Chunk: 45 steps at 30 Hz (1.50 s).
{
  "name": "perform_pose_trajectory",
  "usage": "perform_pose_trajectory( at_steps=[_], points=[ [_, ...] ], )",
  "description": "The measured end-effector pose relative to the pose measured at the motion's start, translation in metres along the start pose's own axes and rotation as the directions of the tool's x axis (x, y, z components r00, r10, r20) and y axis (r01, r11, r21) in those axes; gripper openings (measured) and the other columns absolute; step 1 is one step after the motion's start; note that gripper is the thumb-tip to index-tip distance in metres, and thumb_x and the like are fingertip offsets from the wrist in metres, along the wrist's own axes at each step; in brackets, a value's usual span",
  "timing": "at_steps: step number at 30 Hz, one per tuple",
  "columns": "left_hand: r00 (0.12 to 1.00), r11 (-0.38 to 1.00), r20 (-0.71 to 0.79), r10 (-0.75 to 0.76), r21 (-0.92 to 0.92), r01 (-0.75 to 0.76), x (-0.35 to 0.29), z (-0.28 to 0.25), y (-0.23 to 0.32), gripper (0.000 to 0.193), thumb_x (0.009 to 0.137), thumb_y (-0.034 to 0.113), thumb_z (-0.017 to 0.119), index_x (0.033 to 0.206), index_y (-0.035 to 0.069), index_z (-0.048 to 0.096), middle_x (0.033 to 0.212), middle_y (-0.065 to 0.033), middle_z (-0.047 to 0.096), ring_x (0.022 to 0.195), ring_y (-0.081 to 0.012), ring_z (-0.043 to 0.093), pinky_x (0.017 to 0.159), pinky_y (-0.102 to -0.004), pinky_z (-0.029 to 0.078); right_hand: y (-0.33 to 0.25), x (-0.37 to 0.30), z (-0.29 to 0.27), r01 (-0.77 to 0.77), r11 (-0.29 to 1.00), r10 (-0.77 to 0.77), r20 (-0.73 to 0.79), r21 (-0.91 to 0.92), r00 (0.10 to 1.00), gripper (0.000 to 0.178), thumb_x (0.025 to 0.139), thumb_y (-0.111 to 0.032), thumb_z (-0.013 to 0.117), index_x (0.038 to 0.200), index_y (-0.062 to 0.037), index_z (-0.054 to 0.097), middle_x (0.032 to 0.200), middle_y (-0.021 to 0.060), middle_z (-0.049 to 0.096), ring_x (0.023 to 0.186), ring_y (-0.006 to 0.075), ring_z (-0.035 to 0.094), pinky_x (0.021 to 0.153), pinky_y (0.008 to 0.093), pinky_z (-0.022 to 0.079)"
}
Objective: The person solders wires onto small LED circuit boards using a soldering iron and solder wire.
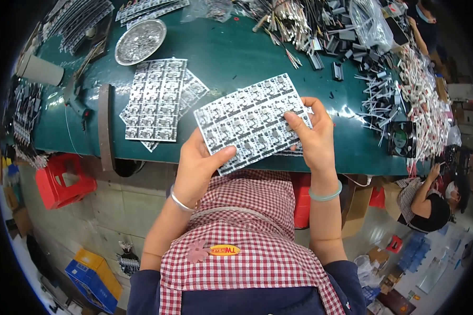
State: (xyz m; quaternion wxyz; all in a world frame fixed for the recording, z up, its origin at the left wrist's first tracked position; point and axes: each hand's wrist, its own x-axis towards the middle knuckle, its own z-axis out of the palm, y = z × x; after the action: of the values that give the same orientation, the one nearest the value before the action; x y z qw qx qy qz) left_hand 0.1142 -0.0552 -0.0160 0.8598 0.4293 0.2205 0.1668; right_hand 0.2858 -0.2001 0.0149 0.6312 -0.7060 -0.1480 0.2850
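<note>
A black-and-white circuit board panel (255, 123), printed with rows of small repeated boards, is held tilted above the table's near edge. My left hand (197, 163) grips its lower left corner, thumb on top. On the right edge, my right hand (315, 134) closes round it with the thumb pressing the face; the fingers of both hands are partly hidden beneath. Under the held panel, part of another panel (294, 152) shows at the table edge. Left of my hands lies a stack of similar panels (155, 100), some turned askew.
A metal bowl (140, 42) of small parts sits at the far left, near a glue gun (74, 100) and a brown strip (106, 126). Wire bundles (420, 105) and black housings (347, 44) crowd the right. A red stool (63, 181) stands below left; a co-worker (431, 205) sits at right.
</note>
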Motion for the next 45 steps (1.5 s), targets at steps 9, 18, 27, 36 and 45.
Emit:
perform_pose_trajectory(
  at_steps=[9, 18, 27, 36, 45],
  points=[
    [0.997, 0.985, -0.031, -0.076, 0.156, 0.080, 0.017, 0.016, -0.005, 0.054, 0.077, -0.009, 0.071, 0.127, -0.007, 0.049, 0.120, -0.0124, 0.062, 0.107, -0.0191, 0.061, 0.094, -0.0329, 0.050, 0.008, -0.017, -0.013, 0.023, 0.999, -0.027, -0.129, -0.030, 0.991, 0.031, 0.088, -0.009, 0.068, 0.110, 0.0010, 0.048, 0.084, 0.0088, 0.067, 0.064, 0.0077, 0.061, 0.038, 0.0198, 0.043],
    [0.997, 0.884, -0.045, -0.057, 0.462, 0.072, 0.047, 0.029, 0.004, 0.050, 0.076, -0.006, 0.072, 0.123, -0.007, 0.053, 0.107, -0.0149, 0.067, 0.089, -0.0208, 0.066, 0.079, -0.0320, 0.054, 0.034, -0.022, -0.017, 0.165, 0.985, -0.175, -0.369, -0.059, 0.913, 0.033, 0.085, -0.010, 0.074, 0.106, 0.0040, 0.053, 0.085, 0.0088, 0.068, 0.067, 0.0080, 0.060, 0.054, 0.0202, 0.046],
    [0.975, 0.421, 0.025, 0.223, 0.899, -0.119, 0.045, 0.031, -0.009, 0.064, 0.074, 0.018, 0.082, 0.125, -0.007, 0.052, 0.070, -0.0129, 0.067, 0.060, -0.0185, 0.065, 0.056, -0.0289, 0.049, 0.056, -0.020, -0.026, 0.057, 0.868, -0.310, -0.449, -0.493, 0.838, 0.035, 0.074, -0.018, 0.082, 0.098, 0.0024, 0.067, 0.078, 0.0028, 0.048, 0.064, 0.0122, 0.040, 0.056, 0.0276, 0.037],
    [0.916, 0.138, 0.177, 0.361, 0.961, -0.240, 0.045, 0.026, -0.015, 0.061, 0.075, 0.027, 0.081, 0.121, -0.004, 0.056, 0.075, -0.0165, 0.065, 0.061, -0.0289, 0.062, 0.056, -0.0372, 0.048, 0.061, -0.021, -0.024, 0.037, 0.753, -0.400, -0.411, -0.658, 0.819, 0.043, 0.074, -0.022, 0.082, 0.107, 0.0007, 0.068, 0.087, 0.0062, 0.053, 0.069, 0.0159, 0.048, 0.062, 0.0305, 0.044],
    [0.858, -0.064, 0.204, 0.471, 0.978, -0.197, 0.038, 0.020, -0.022, 0.049, 0.075, 0.030, 0.081, 0.109, 0.000, 0.066, 0.069, -0.0120, 0.063, 0.057, -0.0198, 0.059, 0.055, -0.0319, 0.046, 0.028, -0.018, -0.022, -0.034, 0.581, -0.391, -0.316, -0.813, 0.865, 0.042, 0.072, -0.019, 0.082, 0.107, -0.0017, 0.066, 0.096, 0.0110, 0.054, 0.086, 0.0278, 0.056, 0.074, 0.0386, 0.048]
  ],
)
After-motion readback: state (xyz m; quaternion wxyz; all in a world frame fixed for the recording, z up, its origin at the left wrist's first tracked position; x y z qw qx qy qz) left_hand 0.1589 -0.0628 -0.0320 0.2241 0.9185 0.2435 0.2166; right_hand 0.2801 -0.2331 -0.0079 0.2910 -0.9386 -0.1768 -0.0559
